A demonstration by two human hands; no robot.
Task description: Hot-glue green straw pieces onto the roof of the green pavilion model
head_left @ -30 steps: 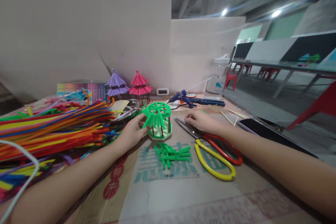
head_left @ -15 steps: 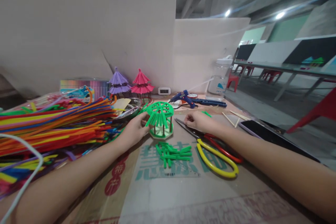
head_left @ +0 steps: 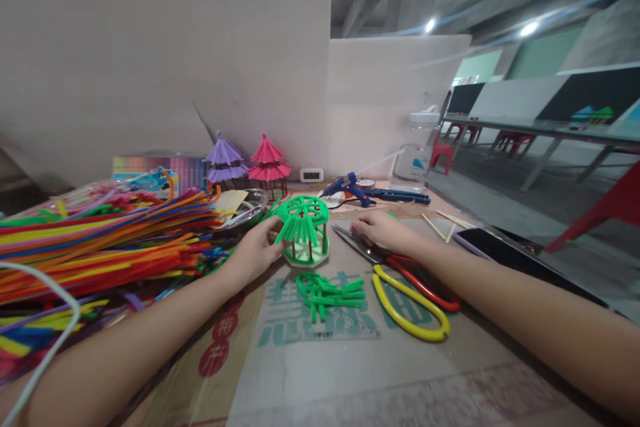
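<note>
My left hand (head_left: 257,247) is closed around the left edge of a small green pavilion model (head_left: 303,230), its fingertips partly hidden behind it. The model stands upright, with a spoked green roof ring, green strips sloping down the front, brown posts and a pale base. My right hand (head_left: 377,230) rests low with curled fingers, just behind the scissors (head_left: 410,307); whatever its fingertips hold is hidden. The scissors lie with one yellow and one red handle, blades pointing away to the left. In front of the model is a pile of short green pipe-cleaner pieces (head_left: 330,293).
Bundles of coloured pipe cleaners (head_left: 110,233) cover the left side. Behind stand a purple pavilion (head_left: 225,160), a pink one (head_left: 270,163), a small clock (head_left: 311,175), a blue glue gun (head_left: 347,187) and a bottle (head_left: 415,153). A phone (head_left: 515,263) lies right.
My right hand's fingers have shifted slightly, and a green piece behind that hand is now more covered. The left hand still holds the model in place. The view has moved a little.
</note>
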